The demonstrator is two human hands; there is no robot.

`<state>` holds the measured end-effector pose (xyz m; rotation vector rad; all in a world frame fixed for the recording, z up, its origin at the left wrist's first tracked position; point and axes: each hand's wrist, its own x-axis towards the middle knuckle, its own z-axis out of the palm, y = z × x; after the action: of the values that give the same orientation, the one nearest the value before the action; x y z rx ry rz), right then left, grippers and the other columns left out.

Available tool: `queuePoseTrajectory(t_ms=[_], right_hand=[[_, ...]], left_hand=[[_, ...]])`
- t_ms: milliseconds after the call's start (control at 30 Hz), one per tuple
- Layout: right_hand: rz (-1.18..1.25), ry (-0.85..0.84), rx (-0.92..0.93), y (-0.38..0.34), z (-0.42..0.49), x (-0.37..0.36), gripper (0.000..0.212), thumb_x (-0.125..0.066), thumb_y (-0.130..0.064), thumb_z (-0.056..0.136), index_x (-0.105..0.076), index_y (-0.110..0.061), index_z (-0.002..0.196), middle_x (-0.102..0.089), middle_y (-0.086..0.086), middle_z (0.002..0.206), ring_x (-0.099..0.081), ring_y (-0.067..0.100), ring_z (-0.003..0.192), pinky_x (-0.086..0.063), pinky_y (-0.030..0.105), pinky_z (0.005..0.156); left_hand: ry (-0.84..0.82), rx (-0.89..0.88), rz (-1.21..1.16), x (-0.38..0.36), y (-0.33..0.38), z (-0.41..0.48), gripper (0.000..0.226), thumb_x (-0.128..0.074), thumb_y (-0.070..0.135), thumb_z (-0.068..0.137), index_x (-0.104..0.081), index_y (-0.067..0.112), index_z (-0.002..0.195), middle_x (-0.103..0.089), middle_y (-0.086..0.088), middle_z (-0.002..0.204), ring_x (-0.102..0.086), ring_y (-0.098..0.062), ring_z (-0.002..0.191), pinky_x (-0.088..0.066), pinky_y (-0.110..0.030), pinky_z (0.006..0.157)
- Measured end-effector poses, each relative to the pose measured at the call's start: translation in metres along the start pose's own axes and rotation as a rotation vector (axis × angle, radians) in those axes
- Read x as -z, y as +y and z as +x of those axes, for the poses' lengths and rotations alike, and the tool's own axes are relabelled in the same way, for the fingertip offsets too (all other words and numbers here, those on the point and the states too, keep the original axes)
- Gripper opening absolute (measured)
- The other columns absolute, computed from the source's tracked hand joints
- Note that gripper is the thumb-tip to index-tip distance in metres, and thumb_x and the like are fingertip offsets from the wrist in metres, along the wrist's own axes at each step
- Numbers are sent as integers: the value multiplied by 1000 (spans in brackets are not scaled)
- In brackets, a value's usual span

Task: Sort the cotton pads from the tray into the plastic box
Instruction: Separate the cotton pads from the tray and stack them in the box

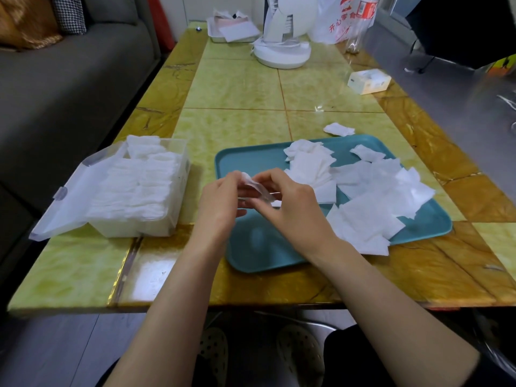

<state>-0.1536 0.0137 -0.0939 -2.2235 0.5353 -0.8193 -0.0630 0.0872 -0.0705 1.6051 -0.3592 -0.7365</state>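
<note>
- Left hand (220, 199), right hand (290, 208): fingers curled, together pinching one cotton pad (255, 188) above the teal tray (259, 241), left half.
- Loose cotton pads (371, 196): heaped over tray's right half.
- Clear plastic box (134, 229): left of tray, lid open, packed with rows of pads.
- Stray pad (338, 129): on table (237, 88), just beyond tray.
- White fan base (282, 53): far end.

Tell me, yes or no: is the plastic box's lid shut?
No: the plastic box stands with its lid folded open to the left, leaving the stacked cotton pads inside uncovered.
</note>
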Motion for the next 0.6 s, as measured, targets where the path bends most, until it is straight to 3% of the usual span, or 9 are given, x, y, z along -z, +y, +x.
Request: queuePoseTrajectory(t_ms=[100, 200, 300, 400, 467, 533, 600], right_hand=[[29, 51, -11, 0, 2, 2, 15, -61, -4, 86, -62, -10, 101, -61, -12, 88, -60, 4, 86, -48, 13, 74], [125, 127, -115, -1, 4, 4, 14, -56, -4, 90, -61, -13, 98, -63, -12, 86, -58, -7, 80, -42, 3, 71], [236, 145, -209, -3, 7, 5, 8, -58, -12, 91, -60, -18, 97, -66, -10, 89, -61, -5, 83, -45, 6, 73], [346, 114, -285, -5, 9, 5, 8, -59, -13, 91, -60, -15, 98, -69, -2, 91, -66, 6, 85, -51, 15, 73], [398, 102, -316, -6, 10, 7, 6, -58, -11, 91, -59, -16, 94, -67, -3, 81, -66, 9, 77, -54, 19, 68], [301, 139, -290, -2, 12, 11, 10, -56, -9, 91, -59, -18, 92, -65, -5, 76, -63, 5, 71, -53, 16, 67], [72, 140, -242, 9, 14, 16, 11, -55, -10, 92, -60, -16, 99, -66, -4, 88, -61, 3, 79, -48, 14, 76]], left_hand=[[7, -77, 7, -1, -1, -1, 28, -46, 15, 93, -67, 13, 75, -69, -3, 72, -64, -15, 71, -49, -27, 72], [93, -247, 113, -1, -5, 1, 4, -58, 15, 92, -61, 18, 90, -64, 5, 88, -59, -7, 78, -47, -23, 74], [65, -223, 150, 0, -8, 2, 22, -67, 23, 87, -54, 22, 105, -59, 13, 95, -59, -3, 84, -49, -21, 73], [46, -289, 145, -2, -7, 0, 5, -70, 18, 85, -65, 19, 85, -71, -6, 87, -65, -15, 80, -52, -37, 76], [108, -321, 125, -1, -8, 1, 15, -69, 15, 85, -61, 20, 74, -69, -11, 81, -62, -16, 74, -51, -40, 74], [154, -330, 119, 1, -11, 5, 17, -69, 18, 85, -58, 20, 72, -66, -9, 78, -58, -16, 73, -48, -39, 71], [175, -325, 115, 4, -13, 8, 18, -68, 25, 82, -56, 18, 71, -63, -9, 77, -55, -17, 72, -45, -38, 69]])
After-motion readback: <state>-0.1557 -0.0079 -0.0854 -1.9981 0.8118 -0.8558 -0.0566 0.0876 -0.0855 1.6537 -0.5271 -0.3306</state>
